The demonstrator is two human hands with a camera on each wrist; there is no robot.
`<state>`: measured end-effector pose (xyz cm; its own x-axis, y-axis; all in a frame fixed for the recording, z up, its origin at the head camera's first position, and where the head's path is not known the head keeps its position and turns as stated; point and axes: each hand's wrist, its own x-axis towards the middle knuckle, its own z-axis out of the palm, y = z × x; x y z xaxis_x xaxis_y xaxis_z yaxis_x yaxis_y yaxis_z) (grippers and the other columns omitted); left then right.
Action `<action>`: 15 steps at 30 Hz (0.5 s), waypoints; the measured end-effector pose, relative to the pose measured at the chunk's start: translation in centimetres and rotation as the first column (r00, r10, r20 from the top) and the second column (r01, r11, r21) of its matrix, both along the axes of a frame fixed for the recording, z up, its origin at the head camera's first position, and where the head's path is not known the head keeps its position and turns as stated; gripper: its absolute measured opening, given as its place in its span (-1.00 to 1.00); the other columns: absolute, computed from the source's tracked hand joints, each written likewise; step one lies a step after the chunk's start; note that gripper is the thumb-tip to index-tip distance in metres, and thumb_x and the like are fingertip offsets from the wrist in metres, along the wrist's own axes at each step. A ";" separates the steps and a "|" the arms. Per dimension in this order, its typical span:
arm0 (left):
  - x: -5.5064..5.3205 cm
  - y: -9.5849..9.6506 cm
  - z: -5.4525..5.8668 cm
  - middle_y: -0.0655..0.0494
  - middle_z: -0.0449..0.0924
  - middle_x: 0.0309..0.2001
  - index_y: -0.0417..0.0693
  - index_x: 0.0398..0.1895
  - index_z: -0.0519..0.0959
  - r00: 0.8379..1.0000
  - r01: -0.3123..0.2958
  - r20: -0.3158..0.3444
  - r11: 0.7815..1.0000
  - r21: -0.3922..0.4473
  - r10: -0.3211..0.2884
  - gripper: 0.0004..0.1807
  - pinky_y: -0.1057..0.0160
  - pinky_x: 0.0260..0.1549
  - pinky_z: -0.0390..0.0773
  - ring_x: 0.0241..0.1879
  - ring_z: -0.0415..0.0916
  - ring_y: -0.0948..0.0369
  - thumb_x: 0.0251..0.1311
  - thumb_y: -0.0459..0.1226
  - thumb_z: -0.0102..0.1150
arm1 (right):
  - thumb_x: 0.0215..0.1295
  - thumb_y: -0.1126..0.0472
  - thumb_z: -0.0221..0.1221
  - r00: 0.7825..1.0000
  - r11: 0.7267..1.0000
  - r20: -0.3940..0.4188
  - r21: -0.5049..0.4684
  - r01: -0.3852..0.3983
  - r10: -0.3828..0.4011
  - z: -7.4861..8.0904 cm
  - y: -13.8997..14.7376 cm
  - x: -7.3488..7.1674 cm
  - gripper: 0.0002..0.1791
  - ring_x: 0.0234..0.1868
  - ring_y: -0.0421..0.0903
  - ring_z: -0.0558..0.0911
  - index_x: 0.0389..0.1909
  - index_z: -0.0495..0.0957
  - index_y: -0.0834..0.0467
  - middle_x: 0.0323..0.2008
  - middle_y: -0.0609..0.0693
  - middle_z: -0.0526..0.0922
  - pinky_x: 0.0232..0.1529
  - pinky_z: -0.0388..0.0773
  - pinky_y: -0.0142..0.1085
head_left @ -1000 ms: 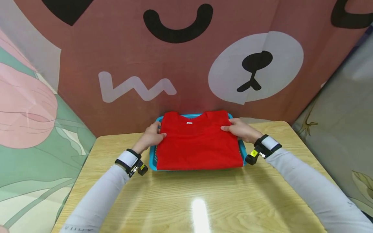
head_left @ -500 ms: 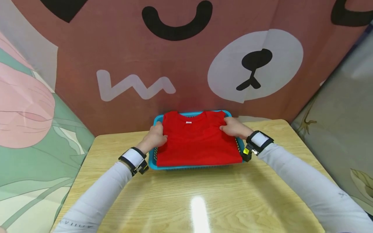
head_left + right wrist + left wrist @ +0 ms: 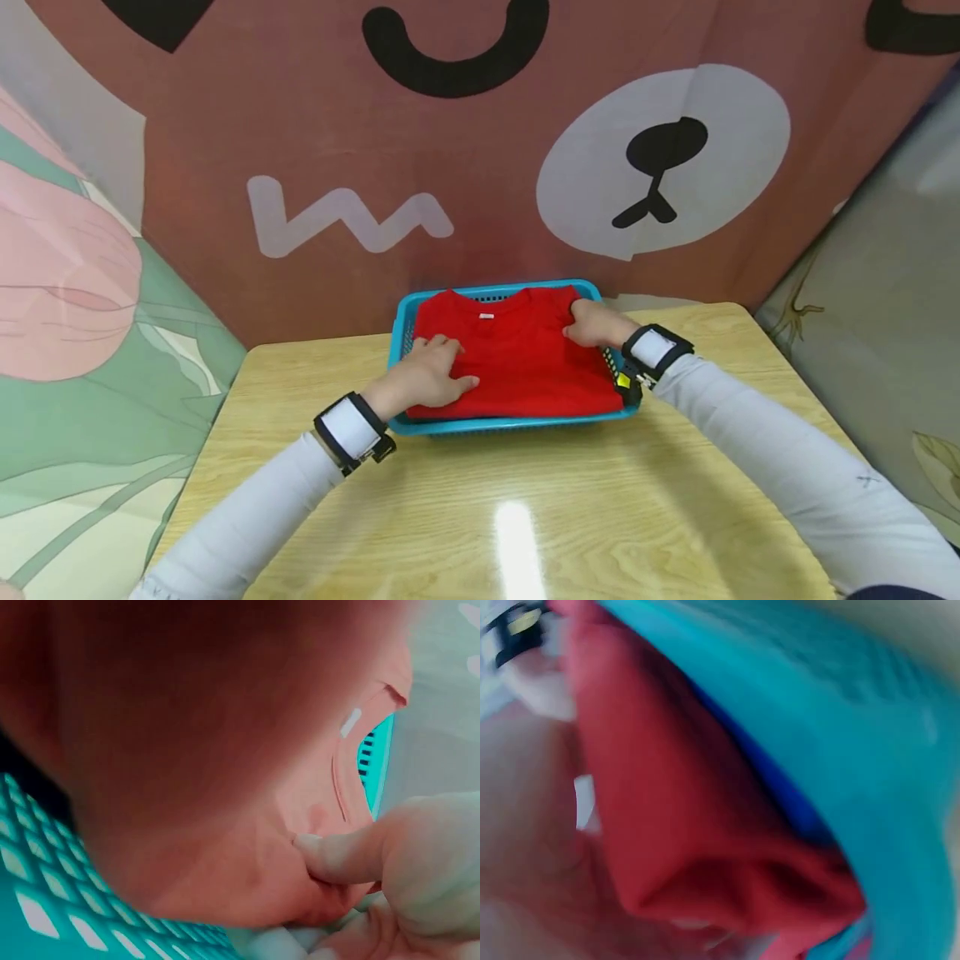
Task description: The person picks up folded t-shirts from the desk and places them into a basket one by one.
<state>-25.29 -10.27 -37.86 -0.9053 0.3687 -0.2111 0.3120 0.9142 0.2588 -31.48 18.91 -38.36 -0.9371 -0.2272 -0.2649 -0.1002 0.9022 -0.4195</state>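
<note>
A folded red T-shirt [image 3: 517,367] with a small white neck label lies in a blue plastic basket [image 3: 517,425], its collar towards the wall. My left hand [image 3: 431,373] rests on the shirt's left part, fingers spread and thumb out to the right. At the shirt's upper right edge, my right hand [image 3: 597,323] pinches the cloth. The right wrist view shows the right thumb [image 3: 330,855] pressed on the fabric, with fingers partly hidden below. In the blurred left wrist view, the shirt's edge [image 3: 675,810] hangs in folds beside the basket's rim [image 3: 840,750].
The basket stands on a light wood table [image 3: 450,508], close against a brown wall covering [image 3: 337,292] with a bear print. A strip of darker blue [image 3: 780,787] shows between shirt and basket wall. Patterned cloth hangs at both sides.
The left hand has let go of the shirt's left edge and moved right onto its top, fingers now spread. The right hand has shifted slightly inward with the cloth. The shirt sits lower within the basket.
</note>
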 end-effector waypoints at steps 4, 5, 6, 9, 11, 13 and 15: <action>0.4 0.4 -0.1 0.01 0.41 0.30 0.00 0.41 0.30 0.975 0.010 0.224 1.000 -0.005 -0.009 -0.20 -0.07 0.16 0.54 0.23 0.35 0.06 0.21 0.18 0.21 | 0.35 0.12 0.20 0.999 0.997 0.030 0.069 -0.014 0.012 0.9 0.1 0.7 -0.67 -0.46 -0.08 0.50 -0.13 0.41 0.33 -0.45 0.11 0.47 -0.44 0.41 -0.38; 0.4 0.5 -0.2 0.01 0.41 0.31 0.02 0.43 0.30 0.969 0.011 0.248 1.000 -0.018 -0.007 -0.20 -0.08 0.18 0.52 0.24 0.36 0.07 0.22 0.19 0.18 | 0.33 0.09 0.23 1.000 0.996 0.025 0.084 -0.018 0.016 1.2 0.1 1.0 -0.61 -0.47 -0.08 0.51 -0.09 0.40 0.33 -0.45 0.11 0.48 -0.45 0.43 -0.38; 0.4 0.5 -0.3 0.01 0.39 0.33 0.03 0.44 0.29 0.965 0.013 0.261 0.999 -0.034 -0.003 -0.20 -0.10 0.20 0.51 0.25 0.34 0.06 0.23 0.21 0.16 | 0.29 0.07 0.27 1.000 0.995 0.008 0.099 -0.023 0.023 1.4 0.1 1.5 -0.52 -0.43 -0.06 0.53 -0.02 0.38 0.35 -0.41 0.12 0.50 -0.44 0.47 -0.37; 0.4 0.5 -0.6 0.03 0.39 0.33 0.07 0.45 0.30 0.960 0.014 0.279 0.997 -0.073 0.007 -0.20 -0.11 0.19 0.51 0.25 0.34 0.05 0.22 0.22 0.16 | 0.12 -0.04 0.41 0.996 0.985 -0.076 0.167 -0.032 0.045 1.9 -0.4 3.0 -0.14 -0.15 0.05 0.58 0.23 0.24 0.38 -0.10 0.24 0.54 -0.25 0.66 -0.19; 0.3 0.4 -0.8 0.03 0.40 0.31 0.08 0.44 0.31 0.958 0.022 0.288 0.996 -0.089 0.005 -0.20 -0.11 0.18 0.51 0.24 0.35 0.06 0.22 0.22 0.16 | 0.02 -0.10 0.46 0.992 0.977 -0.098 0.204 -0.055 0.076 2.0 -0.8 3.9 0.06 0.08 0.11 0.51 0.36 0.12 0.34 0.11 0.26 0.46 -0.09 0.68 -0.07; 0.2 0.5 -0.9 0.04 0.41 0.29 0.09 0.45 0.30 0.954 0.019 0.300 0.995 -0.095 0.011 -0.19 -0.10 0.15 0.54 0.21 0.35 0.06 0.19 0.21 0.20 | -0.01 -0.14 0.47 0.991 0.966 -0.063 0.236 -0.103 0.121 1.8 -1.1 4.5 0.03 0.12 0.10 0.48 0.34 0.20 0.30 0.14 0.23 0.47 -0.04 0.67 -0.06; 0.2 0.6 -1.1 0.04 0.41 0.28 0.09 0.45 0.28 0.951 0.025 0.311 0.994 -0.106 0.009 -0.17 -0.10 0.15 0.53 0.21 0.35 0.06 0.18 0.21 0.21 | 0.01 -0.13 0.47 0.986 0.958 0.009 0.236 -0.164 0.167 1.6 -1.2 4.6 -0.10 0.05 0.03 0.50 0.26 0.32 0.24 0.02 0.15 0.54 -0.12 0.65 -0.14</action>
<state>-25.10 -9.69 -38.92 -0.7859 0.3354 -0.5195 0.2393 0.9396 0.2447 -26.87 17.73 -36.74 -0.8947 -0.3120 -0.3195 -0.2598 0.9456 -0.1961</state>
